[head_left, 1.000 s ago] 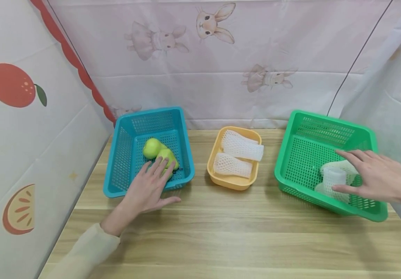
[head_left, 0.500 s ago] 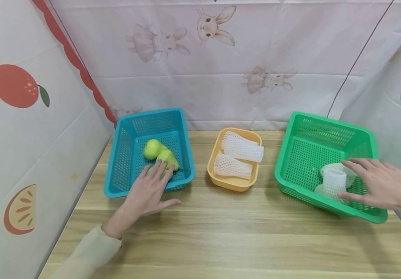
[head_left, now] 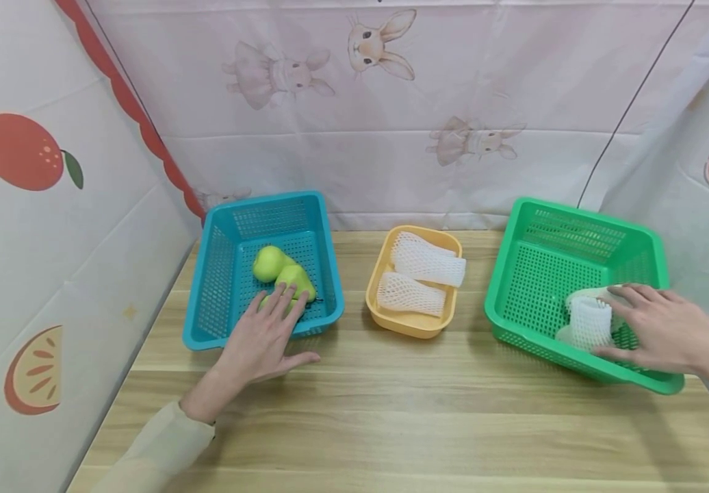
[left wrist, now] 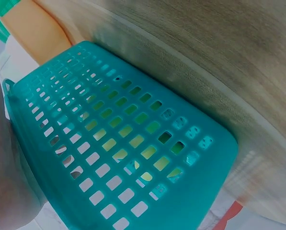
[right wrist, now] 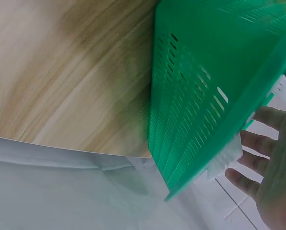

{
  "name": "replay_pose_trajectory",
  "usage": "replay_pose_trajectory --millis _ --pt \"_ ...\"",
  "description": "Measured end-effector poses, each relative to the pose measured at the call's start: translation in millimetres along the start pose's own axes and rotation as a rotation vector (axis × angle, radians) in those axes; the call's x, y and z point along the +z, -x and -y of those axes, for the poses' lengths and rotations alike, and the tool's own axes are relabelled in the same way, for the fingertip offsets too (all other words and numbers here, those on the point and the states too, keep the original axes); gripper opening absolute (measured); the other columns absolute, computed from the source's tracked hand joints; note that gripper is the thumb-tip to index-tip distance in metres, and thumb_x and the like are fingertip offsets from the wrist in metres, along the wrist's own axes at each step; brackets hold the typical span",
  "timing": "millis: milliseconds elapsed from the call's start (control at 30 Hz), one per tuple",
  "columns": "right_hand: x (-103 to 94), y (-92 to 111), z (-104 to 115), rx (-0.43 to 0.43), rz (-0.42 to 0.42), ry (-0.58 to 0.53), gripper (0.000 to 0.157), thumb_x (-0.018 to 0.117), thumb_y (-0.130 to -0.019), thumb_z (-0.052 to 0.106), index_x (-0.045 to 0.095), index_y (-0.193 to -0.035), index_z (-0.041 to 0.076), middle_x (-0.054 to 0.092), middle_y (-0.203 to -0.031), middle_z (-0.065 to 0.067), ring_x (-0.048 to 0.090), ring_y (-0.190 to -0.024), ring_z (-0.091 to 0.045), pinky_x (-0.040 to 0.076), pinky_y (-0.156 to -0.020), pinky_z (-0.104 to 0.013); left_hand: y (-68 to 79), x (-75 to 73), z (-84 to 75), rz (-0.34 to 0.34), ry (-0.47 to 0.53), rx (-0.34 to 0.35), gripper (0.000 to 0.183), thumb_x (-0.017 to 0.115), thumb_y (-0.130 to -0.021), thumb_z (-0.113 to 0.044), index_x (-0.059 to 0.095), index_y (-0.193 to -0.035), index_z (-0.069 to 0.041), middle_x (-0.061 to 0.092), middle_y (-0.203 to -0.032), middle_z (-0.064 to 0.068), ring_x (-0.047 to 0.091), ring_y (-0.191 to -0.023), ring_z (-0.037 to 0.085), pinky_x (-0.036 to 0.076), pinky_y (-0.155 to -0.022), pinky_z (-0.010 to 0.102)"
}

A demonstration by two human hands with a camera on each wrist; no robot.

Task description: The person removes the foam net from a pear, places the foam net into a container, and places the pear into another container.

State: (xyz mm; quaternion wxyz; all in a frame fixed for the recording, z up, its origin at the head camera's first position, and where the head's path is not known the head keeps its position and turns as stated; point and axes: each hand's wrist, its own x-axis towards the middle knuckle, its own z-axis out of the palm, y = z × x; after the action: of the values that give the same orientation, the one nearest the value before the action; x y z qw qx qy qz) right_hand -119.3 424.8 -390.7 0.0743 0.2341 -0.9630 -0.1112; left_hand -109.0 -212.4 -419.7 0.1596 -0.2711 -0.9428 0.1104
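My left hand (head_left: 262,339) reaches across the front rim of the blue basket (head_left: 199,287), fingers spread and relaxed over green fruit. A round green apple (head_left: 268,263) and a lumpy green pear (head_left: 295,277) lie there; another green fruit is mostly hidden under my fingers. At the right, my right hand (head_left: 668,335) is inside the green basket (head_left: 502,274), its thumb and fingers extended beside an upright white foam net sleeve (head_left: 591,325). Other pale, net-covered things lie around that sleeve, partly hidden. The right wrist view shows the fingers (right wrist: 245,182) apart beyond the basket rim.
Between the baskets stands a small yellow basket (head_left: 413,325) with two white foam net sleeves (head_left: 413,294), one overhanging its right rim. All three sit on a wood-grain table (head_left: 391,411). A printed cloth (head_left: 391,171) hangs behind, with more cloth at both sides.
My right hand has lowered slightly into the green basket, and its fingers have come closer around the upright foam net sleeve. My left hand has stayed almost still over the fruit.
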Motion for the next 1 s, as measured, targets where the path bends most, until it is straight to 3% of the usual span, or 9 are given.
replay_pose_trajectory --millis 67,167,300,500,600,833,1000 --pt "2.8 0 0 -0.023 -0.026 0.011 0.095 0.082 -0.066 0.076 0.074 -0.121 -0.001 0.066 -0.134 -0.031 0.058 -0.125 -0.052 0.05 -0.099 -0.072 -0.3 0.2 0.3 -0.006 -0.002 0.0 0.111 0.053 -0.084 -0.089 0.044 -0.16 -0.01 0.053 -0.159 0.02 0.049 -0.151 0.038 0.048 -0.118 0.058" --pt "7.6 0 0 -0.064 -0.075 0.015 0.073 0.085 -0.064 0.072 0.08 -0.097 0.008 0.069 -0.131 -0.029 0.059 -0.124 -0.05 0.051 -0.099 -0.068 -1.3 0.3 0.8 -0.034 0.002 0.005 0.109 0.049 -0.084 -0.09 0.047 -0.158 -0.011 0.055 -0.158 0.02 0.051 -0.149 0.039 0.05 -0.116 0.059" --pt "11.8 0 -2 -0.112 -0.122 0.009 0.051 0.088 -0.061 0.067 0.07 -0.072 0.021 0.07 -0.128 -0.028 0.058 -0.124 -0.049 0.049 -0.102 -0.067 -1.6 0.0 2.2 -0.059 0.014 0.007 0.109 0.034 -0.088 -0.094 0.05 -0.156 -0.01 0.056 -0.156 0.021 0.053 -0.147 0.04 0.051 -0.114 0.059" --pt "13.1 -2 -2 -0.172 -0.154 0.036 0.052 0.093 -0.057 0.057 0.07 -0.075 0.015 0.071 -0.126 -0.029 0.06 -0.122 -0.05 0.045 -0.104 -0.065 -0.9 -0.3 3.4 -0.054 0.017 0.006 0.115 0.013 -0.089 -0.095 0.05 -0.157 -0.01 0.056 -0.156 0.021 0.053 -0.147 0.039 0.05 -0.115 0.058" --pt "13.3 -3 -1 -0.19 -0.145 0.039 0.053 0.096 -0.055 0.053 0.069 -0.077 0.012 0.07 -0.127 -0.028 0.059 -0.123 -0.05 0.043 -0.105 -0.065 -0.3 -0.8 3.7 -0.036 0.012 0.002 0.114 0.017 -0.089 -0.095 0.048 -0.158 -0.011 0.055 -0.158 0.02 0.051 -0.149 0.039 0.05 -0.116 0.059" --pt "14.5 -9 2 -0.253 -0.169 0.034 0.053 0.097 -0.052 0.046 0.071 -0.082 0.01 0.072 -0.125 -0.026 0.063 -0.119 -0.049 0.048 -0.1 -0.066 0.9 -2.2 4.9 -0.004 0.019 -0.009 0.109 0.044 -0.086 -0.092 0.046 -0.159 -0.011 0.053 -0.159 0.019 0.05 -0.151 0.038 0.05 -0.115 0.059" --pt "15.5 -15 4 -0.297 -0.175 0.037 0.044 0.096 -0.054 0.033 0.076 -0.084 0.009 0.073 -0.122 -0.026 0.066 -0.116 -0.05 0.052 -0.095 -0.067 1.0 -2.1 5.4 -0.006 0.023 -0.01 0.111 0.03 -0.088 -0.095 0.047 -0.159 -0.011 0.053 -0.16 0.019 0.05 -0.151 0.037 0.05 -0.115 0.059"
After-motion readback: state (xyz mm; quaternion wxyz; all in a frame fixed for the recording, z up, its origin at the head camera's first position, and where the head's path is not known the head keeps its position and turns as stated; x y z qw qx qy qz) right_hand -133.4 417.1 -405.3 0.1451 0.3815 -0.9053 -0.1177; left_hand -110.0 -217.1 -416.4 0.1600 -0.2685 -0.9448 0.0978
